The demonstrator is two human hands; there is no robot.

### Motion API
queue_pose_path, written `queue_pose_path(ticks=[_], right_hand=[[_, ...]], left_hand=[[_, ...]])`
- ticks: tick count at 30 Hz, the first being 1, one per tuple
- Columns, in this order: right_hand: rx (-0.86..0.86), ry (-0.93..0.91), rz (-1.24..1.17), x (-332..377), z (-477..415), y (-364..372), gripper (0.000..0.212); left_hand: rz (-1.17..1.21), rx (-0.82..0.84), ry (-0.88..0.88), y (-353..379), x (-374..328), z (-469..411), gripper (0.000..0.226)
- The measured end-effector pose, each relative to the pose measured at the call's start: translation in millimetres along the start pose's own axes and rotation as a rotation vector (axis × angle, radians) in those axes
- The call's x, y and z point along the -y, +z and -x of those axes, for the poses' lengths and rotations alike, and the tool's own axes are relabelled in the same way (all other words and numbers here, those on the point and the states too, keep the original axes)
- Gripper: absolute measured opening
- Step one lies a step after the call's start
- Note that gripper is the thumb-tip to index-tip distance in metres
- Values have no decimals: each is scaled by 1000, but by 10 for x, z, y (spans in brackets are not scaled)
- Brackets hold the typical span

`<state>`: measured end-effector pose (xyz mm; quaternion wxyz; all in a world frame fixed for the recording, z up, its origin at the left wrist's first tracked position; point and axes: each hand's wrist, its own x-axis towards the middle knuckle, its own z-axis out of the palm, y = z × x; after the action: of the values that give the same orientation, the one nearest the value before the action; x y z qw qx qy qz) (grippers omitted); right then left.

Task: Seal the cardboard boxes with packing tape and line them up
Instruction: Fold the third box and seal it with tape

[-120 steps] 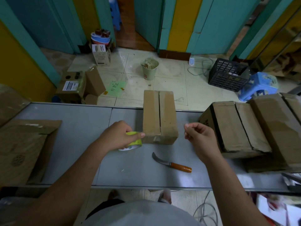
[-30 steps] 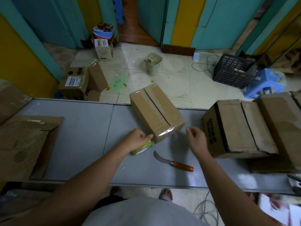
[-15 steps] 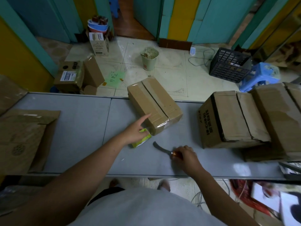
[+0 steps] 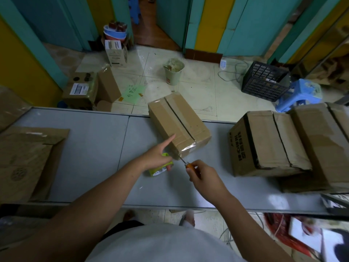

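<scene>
Since the previous frame the right hand (image 4: pixel 204 174) has lifted the knife (image 4: pixel 188 165) off the table (image 4: pixel 94 148). It grips the orange handle, blade tip at the near corner of the small box (image 4: pixel 177 125). Noted: the left hand (image 4: pixel 156 157) clasps the tape roll (image 4: pixel 160 168), index finger straight against the box's side. That box lies skewed at 12 o'clock from the hands, with two larger boxes (image 4: pixel 264 142) at 3 o'clock.
</scene>
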<state>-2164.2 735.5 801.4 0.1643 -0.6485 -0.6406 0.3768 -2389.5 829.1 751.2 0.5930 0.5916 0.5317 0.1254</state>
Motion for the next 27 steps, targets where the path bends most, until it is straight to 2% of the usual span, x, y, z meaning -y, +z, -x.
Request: queue_pose_path(ticks=[3,8,12,21,27], right_hand=[[2,30,59,49,-119,13,27],[31,66,90,97,-240,11,28],[72,79,112,162,-334,33,33],[146,83,170,340,-671,65,27],[136,122,160,191,-473,38,37]], left_hand=[[-11,23,19,-7,-10,5,104],[-30,-9,21,30,-19,14,94],[-37,15,14,25,-10,8,97],[-73,-9,42,6,-9,1,91],[-113,-4,54,-56,-40,25,90]])
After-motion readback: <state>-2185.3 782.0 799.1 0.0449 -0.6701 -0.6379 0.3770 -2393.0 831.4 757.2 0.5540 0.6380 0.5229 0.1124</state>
